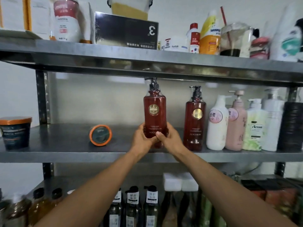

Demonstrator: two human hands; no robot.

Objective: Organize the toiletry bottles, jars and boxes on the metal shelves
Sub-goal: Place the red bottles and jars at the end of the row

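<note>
Your left hand (144, 136) and right hand (170, 138) reach up from the bottom of the frame on bare forearms and meet at the centre, at the front of the middle shelf (65, 145).

At the far left of that shelf stands a dark tub (15, 133) with an orange lid. Right of it, well apart, an orange-rimmed jar (100, 135) lies on its side, its lid facing you.

At the centre, your left hand wraps the lower left side of the red pump bottle (155, 112), fingers curled round it. Your right hand grips the lower right side the same way, thumb across the front near the label text. You hold the bottle upright, its wrapped pump head close under the upper shelf (98, 53). Your hands hide its base, so you cannot tell whether it rests on the shelf.

Just right of your right hand stands a second red pump bottle (195, 122). Beyond it, packed side by side, are a white pump bottle (216, 128), a pink pump bottle (236, 126), a green-and-white bottle (255, 128), a tall white bottle (272, 125) and a dark ribbed container (291, 126) at the right edge.

On the upper shelf a black box (126, 32) sits left of centre, among blurred packets and bottles. Dark labelled bottles (132, 205) stand on the lowest shelf, between your forearms.
</note>
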